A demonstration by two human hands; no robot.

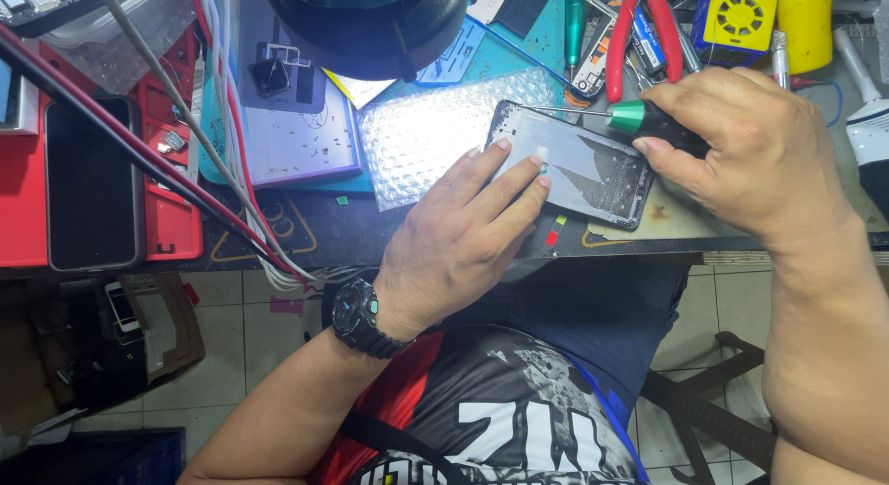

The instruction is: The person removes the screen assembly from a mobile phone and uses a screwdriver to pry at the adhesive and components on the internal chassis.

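An opened dark phone (593, 170) lies flat near the front edge of the work mat (370, 228). My left hand (458, 240), with a black watch on its wrist, rests on the phone's left part, fingertips pressing a small piece against it. My right hand (745, 143) grips a screwdriver (639, 118) with a green collar and black handle. Its thin metal shaft runs left and its tip touches the phone's upper left corner.
A bubble-wrap sheet (435, 133) lies just left of the phone. A black lamp head (370, 27) hangs above the bench. Red-handled pliers (639, 31), a yellow device (741, 13) and a yellow bottle (806, 22) crowd the back right. Cables (185, 170) and a red tray holding a black phone (93, 184) sit left.
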